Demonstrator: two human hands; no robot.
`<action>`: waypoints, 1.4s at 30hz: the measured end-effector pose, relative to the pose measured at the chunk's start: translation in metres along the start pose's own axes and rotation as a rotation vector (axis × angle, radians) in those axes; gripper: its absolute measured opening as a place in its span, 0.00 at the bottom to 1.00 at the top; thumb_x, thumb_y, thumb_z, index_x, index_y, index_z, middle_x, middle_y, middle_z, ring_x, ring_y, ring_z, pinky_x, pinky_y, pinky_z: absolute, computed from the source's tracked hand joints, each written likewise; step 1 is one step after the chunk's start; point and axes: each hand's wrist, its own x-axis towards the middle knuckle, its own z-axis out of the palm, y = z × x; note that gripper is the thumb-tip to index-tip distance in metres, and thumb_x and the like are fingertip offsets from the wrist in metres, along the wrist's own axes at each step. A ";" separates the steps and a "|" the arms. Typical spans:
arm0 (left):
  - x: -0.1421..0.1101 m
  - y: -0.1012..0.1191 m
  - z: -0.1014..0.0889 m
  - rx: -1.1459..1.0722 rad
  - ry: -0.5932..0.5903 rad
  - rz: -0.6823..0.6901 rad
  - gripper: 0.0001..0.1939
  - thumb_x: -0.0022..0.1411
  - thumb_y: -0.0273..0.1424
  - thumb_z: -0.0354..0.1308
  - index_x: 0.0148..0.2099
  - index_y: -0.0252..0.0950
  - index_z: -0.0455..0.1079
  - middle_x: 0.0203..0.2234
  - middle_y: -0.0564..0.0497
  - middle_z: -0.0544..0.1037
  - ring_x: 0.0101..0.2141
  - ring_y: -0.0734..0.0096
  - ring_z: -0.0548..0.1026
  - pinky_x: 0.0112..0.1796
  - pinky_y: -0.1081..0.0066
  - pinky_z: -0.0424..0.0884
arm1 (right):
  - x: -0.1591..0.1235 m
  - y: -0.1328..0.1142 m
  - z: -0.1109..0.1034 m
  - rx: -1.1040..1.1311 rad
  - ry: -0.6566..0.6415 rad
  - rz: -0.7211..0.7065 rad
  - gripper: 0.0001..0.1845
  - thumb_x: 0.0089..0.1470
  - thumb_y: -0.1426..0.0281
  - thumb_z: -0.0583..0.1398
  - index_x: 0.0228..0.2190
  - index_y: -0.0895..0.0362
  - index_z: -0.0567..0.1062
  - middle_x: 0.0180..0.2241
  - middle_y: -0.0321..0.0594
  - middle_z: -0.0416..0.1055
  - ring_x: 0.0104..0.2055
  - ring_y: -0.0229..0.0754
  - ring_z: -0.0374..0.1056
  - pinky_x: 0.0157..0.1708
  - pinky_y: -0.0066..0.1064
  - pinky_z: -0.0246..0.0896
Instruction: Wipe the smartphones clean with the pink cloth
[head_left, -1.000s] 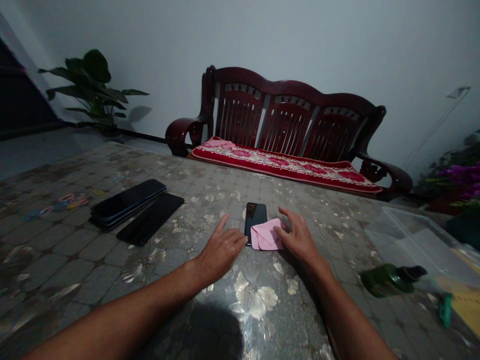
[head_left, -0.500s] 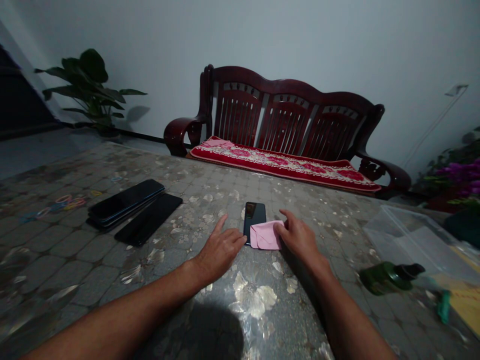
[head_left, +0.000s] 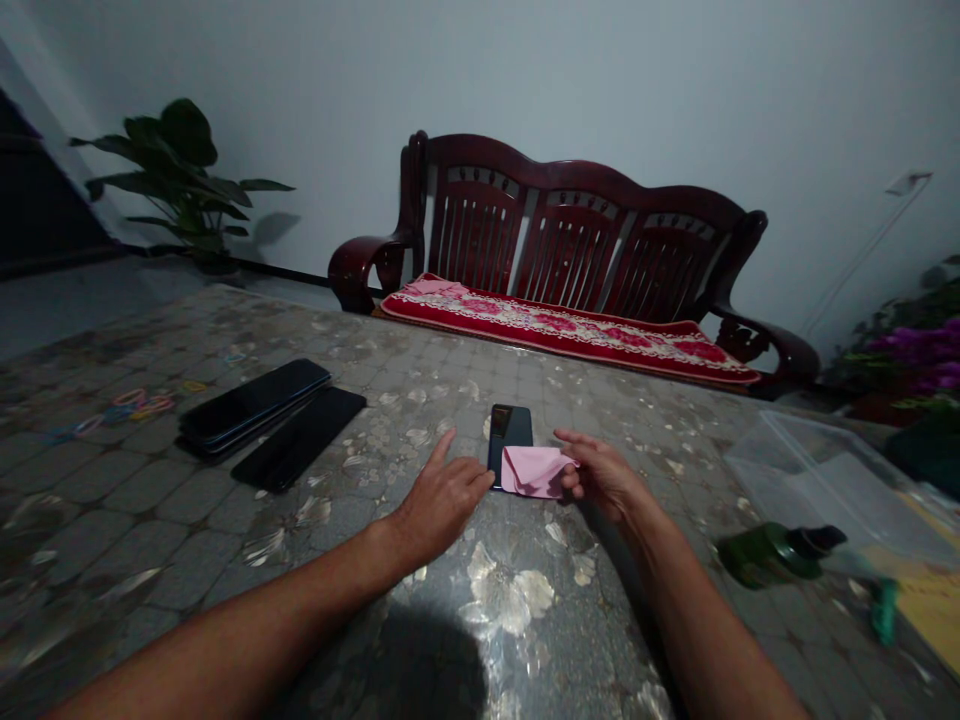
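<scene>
A dark smartphone (head_left: 513, 424) lies on the patterned tabletop in front of me, its camera block at the upper left. Across its lower part, and past its right edge, lies a folded pink cloth (head_left: 529, 470). My left hand (head_left: 444, 500) rests on the table with thumb spread out, fingertips touching the phone's lower left edge. On the other side, my right hand (head_left: 606, 474) pinches the cloth's right corner, which is slightly raised, with the index finger stretched out above it.
Several dark phones (head_left: 259, 400) lie at the left, some stacked, near coloured rubber bands (head_left: 139, 403). To the right are a green pump bottle (head_left: 772, 555) lying on its side, a clear plastic box (head_left: 832, 480) and a small green object (head_left: 885, 612). A wooden bench (head_left: 570, 240) stands beyond the table.
My right hand has turned palm inward and shifted slightly right, lifting and folding the pink cloth's right corner. The left hand and the phone have stayed in place.
</scene>
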 end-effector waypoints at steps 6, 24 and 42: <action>0.001 0.001 -0.001 0.007 -0.002 -0.001 0.16 0.62 0.16 0.50 0.46 0.36 0.74 0.36 0.49 0.81 0.40 0.65 0.79 0.66 0.42 0.49 | -0.007 -0.004 -0.015 -1.070 0.249 -0.332 0.17 0.56 0.63 0.62 0.46 0.56 0.80 0.25 0.41 0.78 0.26 0.45 0.74 0.26 0.30 0.59; 0.001 0.001 -0.001 0.030 -0.024 -0.005 0.15 0.63 0.17 0.52 0.46 0.35 0.74 0.36 0.49 0.81 0.39 0.65 0.79 0.65 0.42 0.51 | -0.007 0.003 -0.001 -1.231 0.075 -0.627 0.11 0.59 0.69 0.58 0.37 0.56 0.82 0.37 0.42 0.79 0.37 0.43 0.73 0.36 0.30 0.59; 0.000 0.001 0.002 0.040 -0.007 0.005 0.15 0.65 0.19 0.51 0.48 0.35 0.74 0.37 0.49 0.81 0.39 0.65 0.79 0.66 0.42 0.48 | -0.015 0.024 0.024 -1.172 0.281 -0.625 0.11 0.63 0.65 0.55 0.32 0.56 0.73 0.33 0.43 0.74 0.35 0.45 0.70 0.32 0.31 0.56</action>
